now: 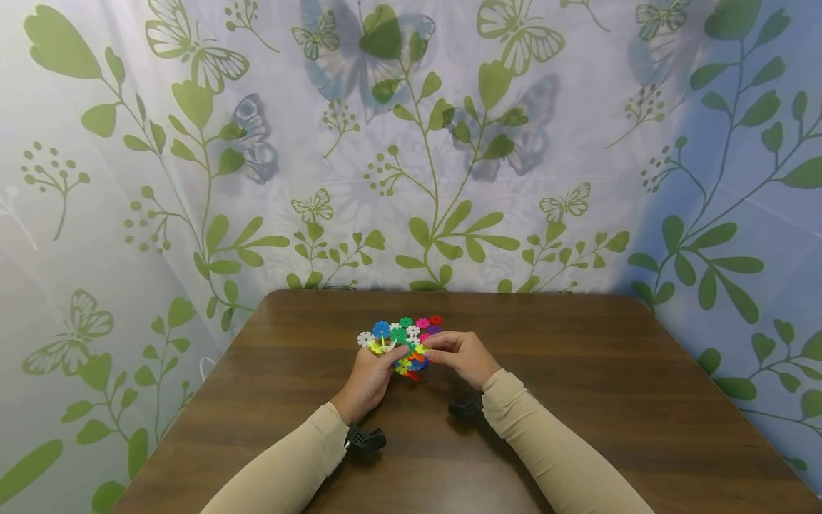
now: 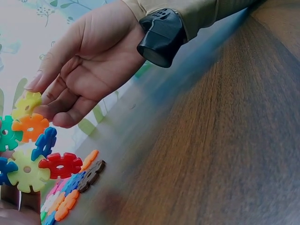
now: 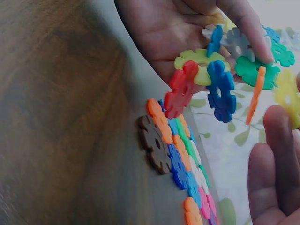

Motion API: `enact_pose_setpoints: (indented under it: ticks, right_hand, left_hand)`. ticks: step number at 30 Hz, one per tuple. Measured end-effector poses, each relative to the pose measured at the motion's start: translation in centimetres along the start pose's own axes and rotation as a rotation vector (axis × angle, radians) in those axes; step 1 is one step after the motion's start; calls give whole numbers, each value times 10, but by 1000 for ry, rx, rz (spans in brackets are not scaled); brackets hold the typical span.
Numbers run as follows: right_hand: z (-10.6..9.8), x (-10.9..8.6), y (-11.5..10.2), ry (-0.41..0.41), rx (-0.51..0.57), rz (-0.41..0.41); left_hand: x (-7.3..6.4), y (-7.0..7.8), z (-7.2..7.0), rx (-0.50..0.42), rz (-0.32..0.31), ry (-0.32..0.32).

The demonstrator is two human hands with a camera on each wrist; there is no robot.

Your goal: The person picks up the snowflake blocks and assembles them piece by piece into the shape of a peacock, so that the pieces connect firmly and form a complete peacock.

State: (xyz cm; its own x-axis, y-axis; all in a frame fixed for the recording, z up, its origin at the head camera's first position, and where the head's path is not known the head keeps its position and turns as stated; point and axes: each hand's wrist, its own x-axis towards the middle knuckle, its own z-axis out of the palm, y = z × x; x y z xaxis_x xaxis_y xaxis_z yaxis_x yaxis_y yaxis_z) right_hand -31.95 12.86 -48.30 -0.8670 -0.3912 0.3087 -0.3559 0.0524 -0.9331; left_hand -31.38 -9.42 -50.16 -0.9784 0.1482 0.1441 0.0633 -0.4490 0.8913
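Low in the middle of the head view, before the person I'm watching, a cluster of colorful notched discs is held over a brown table. The left hand grips it, thumb against a green disc; the right hand pinches a yellow disc, fingertips nearly together. They look light, stiff, smooth; best gripped by flat faces near the notches, as joints might pop loose.

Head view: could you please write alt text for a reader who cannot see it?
A person's left grip and right grip hold a cluster of colourful flower-shaped discs over a brown table. Behind it is pale cloth printed with green leaves and butterflies.
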Motion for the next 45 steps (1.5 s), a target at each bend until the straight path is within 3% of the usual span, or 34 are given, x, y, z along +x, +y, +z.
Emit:
enact_pose_setpoints:
  ticks: [11,22,33,40,45]
  right_hand:
    - [-4,-1,-3,-43,-2,18]
    - [-6,-2,-3,-54,-29,24]
    - [7,-1,-5,34,-33,39]
    - [3,-1,0,33,-39,32]
    - [-7,-1,6,92,-106,51]
  left_hand:
    - [0,-1,-3,103,8,-82]
    - [0,0,-1,226,4,-63]
    - [-2,3,1,191,7,-20]
    - [0,2,-1,48,-21,-29]
    - [4,0,-3,-39,-27,43]
